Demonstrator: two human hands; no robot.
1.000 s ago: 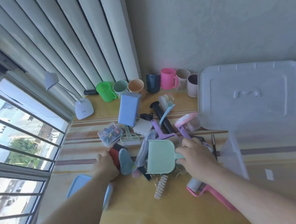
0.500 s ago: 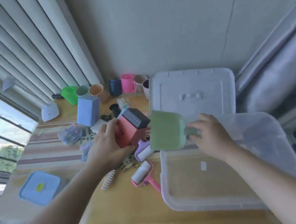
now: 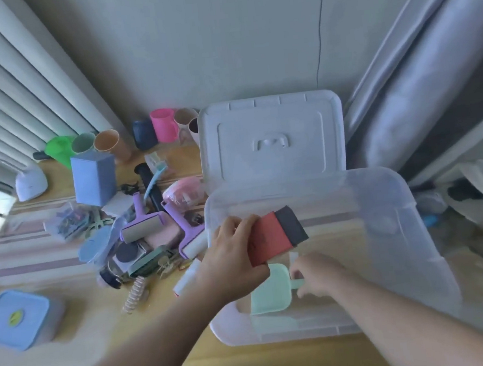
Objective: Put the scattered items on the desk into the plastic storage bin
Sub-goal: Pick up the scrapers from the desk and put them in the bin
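A home room: a wooden worktop [image 3: 71,323] by a window with vertical blinds [image 3: 18,86] at upper left, plastic cups [image 3: 164,128], lint rollers [image 3: 144,227], grey curtain [image 3: 419,86] at right.

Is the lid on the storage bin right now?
No: the lid lies flat on the desk behind the open clear storage bin, and both hands reach into the bin.
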